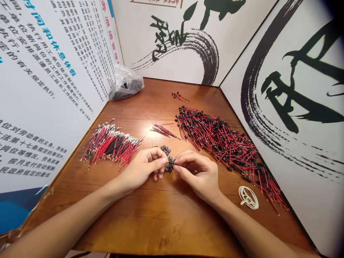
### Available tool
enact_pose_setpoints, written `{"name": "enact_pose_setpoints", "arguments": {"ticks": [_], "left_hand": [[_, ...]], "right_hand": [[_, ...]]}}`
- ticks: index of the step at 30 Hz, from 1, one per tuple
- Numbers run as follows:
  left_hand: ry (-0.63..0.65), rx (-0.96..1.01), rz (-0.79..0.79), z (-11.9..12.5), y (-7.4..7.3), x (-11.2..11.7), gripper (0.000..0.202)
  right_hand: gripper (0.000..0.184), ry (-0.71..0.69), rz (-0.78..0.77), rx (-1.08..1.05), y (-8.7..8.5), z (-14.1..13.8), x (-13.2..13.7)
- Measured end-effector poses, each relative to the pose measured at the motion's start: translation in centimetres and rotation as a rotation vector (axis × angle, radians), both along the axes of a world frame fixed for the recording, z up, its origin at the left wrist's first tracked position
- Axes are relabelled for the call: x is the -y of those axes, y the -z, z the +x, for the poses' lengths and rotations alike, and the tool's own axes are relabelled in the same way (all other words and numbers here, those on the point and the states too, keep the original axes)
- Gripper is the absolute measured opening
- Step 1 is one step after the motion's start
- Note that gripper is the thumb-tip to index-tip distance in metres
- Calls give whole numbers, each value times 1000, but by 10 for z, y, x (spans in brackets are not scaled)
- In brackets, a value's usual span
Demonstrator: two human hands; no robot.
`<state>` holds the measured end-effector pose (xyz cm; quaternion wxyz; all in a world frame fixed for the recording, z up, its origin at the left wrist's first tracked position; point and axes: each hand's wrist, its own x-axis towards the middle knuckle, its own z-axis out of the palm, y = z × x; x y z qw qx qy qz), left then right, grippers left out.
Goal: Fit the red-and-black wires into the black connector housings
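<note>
My left hand (143, 168) and my right hand (197, 175) meet over a small heap of black plastic connectors (168, 165) in the middle of the wooden table. The right thumb and forefinger pinch a small black connector at the heap's edge. My left fingers are curled, and whatever they hold is hidden. Left of the hands lies a bundle of loose red and black wires (111, 145) with bare metal ends. To the right spreads a large pile of red and black wires fitted with black connectors (223, 143). A thin bunch of red wires (162, 130) lies just beyond the hands.
A small cluster of connector-fitted wires (179, 96) lies near the far corner. A clear plastic bag with dark contents (125, 84) sits at the back left. A white coiled cord (248, 197) lies at right. Printed panels (48, 71) and calligraphy panels (295, 89) wall the table's sides.
</note>
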<state>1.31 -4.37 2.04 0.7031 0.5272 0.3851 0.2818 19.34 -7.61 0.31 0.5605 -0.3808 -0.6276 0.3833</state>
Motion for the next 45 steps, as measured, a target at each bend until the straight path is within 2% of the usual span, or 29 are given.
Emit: {"name": "enact_pose_setpoints", "arguments": {"ticks": [4, 11, 13, 16, 18, 20, 23, 27, 32, 37, 41, 45], "left_hand": [[19, 5, -13, 3, 2, 5, 24], [27, -79, 72, 2, -1, 5, 22], [-18, -154, 171, -2, -3, -1, 20], [-103, -404, 462, -10, -4, -11, 15], [-94, -589, 672, -16, -1, -16, 15], [-21, -721, 815, -20, 2, -19, 15], [116, -865, 915, -24, 5, -19, 16], [184, -1003, 897, -27, 1, -18, 18], [270, -989, 873, -28, -1, -18, 14], [227, -957, 896, -27, 4, -19, 11], [137, -792, 931, -23, -1, -17, 8], [89, -552, 808, -15, -9, -10, 12]], "right_hand": [[13, 2, 165, 130, 4, -1, 1], [14, 11, 200, 203, 6, 0, 2], [14, 38, 194, 214, 5, 1, 2], [14, 67, 170, 229, 3, 4, 0], [14, 69, 151, 216, 3, 5, -1], [14, 66, 137, 199, 3, 6, -1], [15, 67, 125, 190, 3, 7, -1], [15, 80, 132, 183, 2, 8, -2], [14, 101, 128, 207, 2, 6, -3], [13, 90, 123, 209, 3, 6, -4], [12, 85, 132, 199, 4, 6, -3], [12, 63, 192, 156, 3, 4, 0]]}}
